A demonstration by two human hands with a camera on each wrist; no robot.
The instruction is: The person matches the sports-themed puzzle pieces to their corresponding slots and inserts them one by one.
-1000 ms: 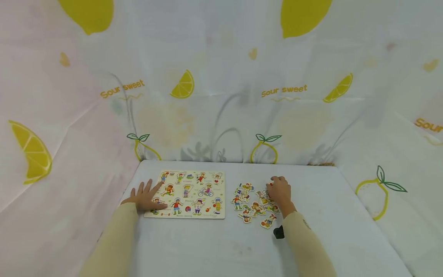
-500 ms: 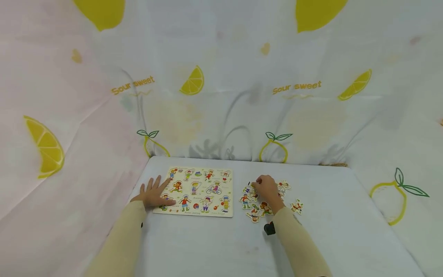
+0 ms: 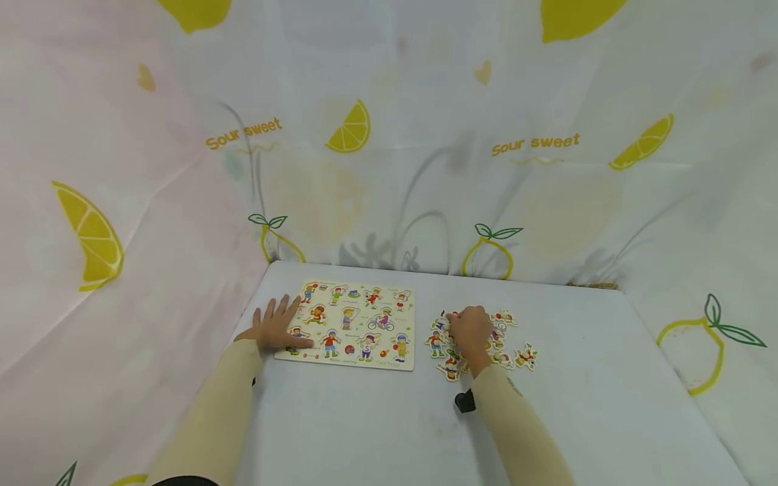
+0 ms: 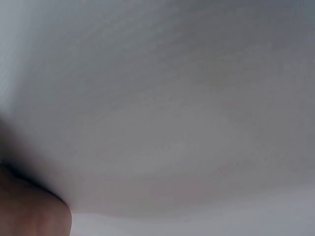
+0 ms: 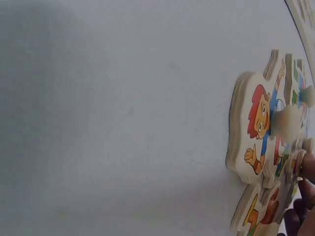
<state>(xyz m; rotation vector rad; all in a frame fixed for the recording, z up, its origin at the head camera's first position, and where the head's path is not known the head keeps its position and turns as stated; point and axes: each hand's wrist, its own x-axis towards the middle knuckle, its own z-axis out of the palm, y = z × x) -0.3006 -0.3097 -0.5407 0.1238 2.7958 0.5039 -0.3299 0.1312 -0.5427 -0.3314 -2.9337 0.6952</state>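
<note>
A cream peg puzzle board (image 3: pixel 377 356) printed with children at sports lies on the left of the white table. Across its left edge my left hand (image 3: pixel 275 327) rests with fingers spread; only a bit of that hand (image 4: pixel 34 216) enters the left wrist view. Right of the board lies a cluster of wooden knobbed puzzle pieces (image 3: pixel 436 343). My right hand (image 3: pixel 471 331) is over the cluster, fingers curled down and hiding part of it. In the right wrist view, fingertips (image 5: pixel 307 167) pinch a small puzzle piece (image 5: pixel 295 163) beside a red-haired figure piece (image 5: pixel 256 123).
A single loose puzzle piece (image 3: pixel 526 356) lies to the right of the cluster. The white table (image 3: pixel 358 425) meets a lemon-print cloth (image 3: pixel 389 196) that hangs behind and at both sides.
My right hand has moved left across the pieces, uncovering some at the cluster's right side, and then stayed near its left part. The left hand keeps its place on the board. The head view has shifted.
</note>
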